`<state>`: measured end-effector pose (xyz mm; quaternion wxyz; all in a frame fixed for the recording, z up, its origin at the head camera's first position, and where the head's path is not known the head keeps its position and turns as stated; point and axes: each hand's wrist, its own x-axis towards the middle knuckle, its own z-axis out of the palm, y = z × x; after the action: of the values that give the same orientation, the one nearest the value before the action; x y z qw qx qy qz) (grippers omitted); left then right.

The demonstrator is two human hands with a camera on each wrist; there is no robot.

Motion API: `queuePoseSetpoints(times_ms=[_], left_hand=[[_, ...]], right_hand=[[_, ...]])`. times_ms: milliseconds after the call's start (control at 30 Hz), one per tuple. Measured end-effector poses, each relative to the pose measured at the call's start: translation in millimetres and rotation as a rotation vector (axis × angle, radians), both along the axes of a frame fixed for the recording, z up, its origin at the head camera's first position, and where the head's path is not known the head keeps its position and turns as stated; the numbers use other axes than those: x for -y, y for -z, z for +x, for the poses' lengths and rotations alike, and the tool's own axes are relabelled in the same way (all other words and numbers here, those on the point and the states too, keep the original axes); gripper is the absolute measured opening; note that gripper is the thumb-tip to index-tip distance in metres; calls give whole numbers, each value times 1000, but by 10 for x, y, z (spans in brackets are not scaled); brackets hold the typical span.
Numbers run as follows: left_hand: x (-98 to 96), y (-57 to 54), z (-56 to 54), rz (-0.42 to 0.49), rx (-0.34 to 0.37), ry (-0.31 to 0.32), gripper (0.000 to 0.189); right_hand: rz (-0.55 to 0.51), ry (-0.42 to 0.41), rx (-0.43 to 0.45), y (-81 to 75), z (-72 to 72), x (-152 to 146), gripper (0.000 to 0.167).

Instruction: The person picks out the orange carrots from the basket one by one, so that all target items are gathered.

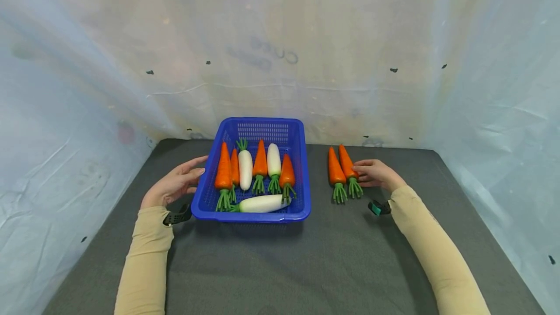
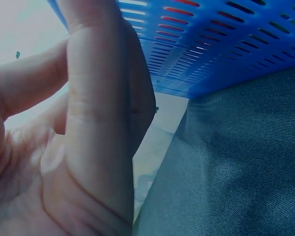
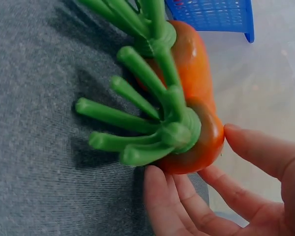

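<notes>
In the head view, a blue plastic basket [image 1: 251,217] holds several orange carrots [image 1: 260,159] with green stem tops and several white radishes [image 1: 262,203]. My left hand [image 1: 172,186] is at the basket's left side, fingers extended toward the rim; in the left wrist view a finger [image 2: 98,108] partly covers the slotted wall [image 2: 201,44]. Two more carrots lie side by side on the table right of the basket. At the outer carrot [image 1: 347,162], my right hand [image 1: 376,174] has its thumb [image 3: 260,147] on the top and the other fingers along the outer side.
A dark grey cloth [image 1: 271,266] covers the table. Pale plastic sheeting [image 1: 332,52] hangs behind it and along both sides. The inner carrot [image 1: 336,169] lies close beside the outer one, between it and the basket.
</notes>
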<state>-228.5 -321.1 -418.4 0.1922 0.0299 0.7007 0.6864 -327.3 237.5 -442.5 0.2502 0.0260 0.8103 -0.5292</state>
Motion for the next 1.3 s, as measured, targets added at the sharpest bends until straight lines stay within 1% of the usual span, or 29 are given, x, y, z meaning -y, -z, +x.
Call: queuePoseSetpoints(times_ms=[133, 267, 433, 567, 633, 767, 967, 1133, 1300], left_hand=[[45, 94, -49, -13, -12, -1, 64], [87, 173, -96, -21, -17, 4, 63], [85, 172, -95, -18, -16, 11, 63], [88, 175, -94, -16, -17, 18, 63], [90, 176, -94, -18, -17, 18, 63], [92, 180, -95, -24, -17, 16, 63], [97, 181, -83, -36, -12, 6, 65], [93, 177, -80, -31, -20, 11, 64], [76, 176, -88, -32, -22, 6, 65]], right_hand=[[-7, 2, 14, -20, 29, 7, 59], [19, 8, 24, -50, 46, 29, 61], [31, 24, 25, -59, 46, 27, 61], [26, 17, 19, -77, 43, -24, 58], [18, 6, 9, -113, 47, -50, 58], [-12, 8, -15, -266, 72, -75, 60], [-102, -17, -52, -611, 122, 34, 66], [-136, -68, -109, -841, 161, 266, 67], [-186, -114, -120, -973, 187, 611, 62]])
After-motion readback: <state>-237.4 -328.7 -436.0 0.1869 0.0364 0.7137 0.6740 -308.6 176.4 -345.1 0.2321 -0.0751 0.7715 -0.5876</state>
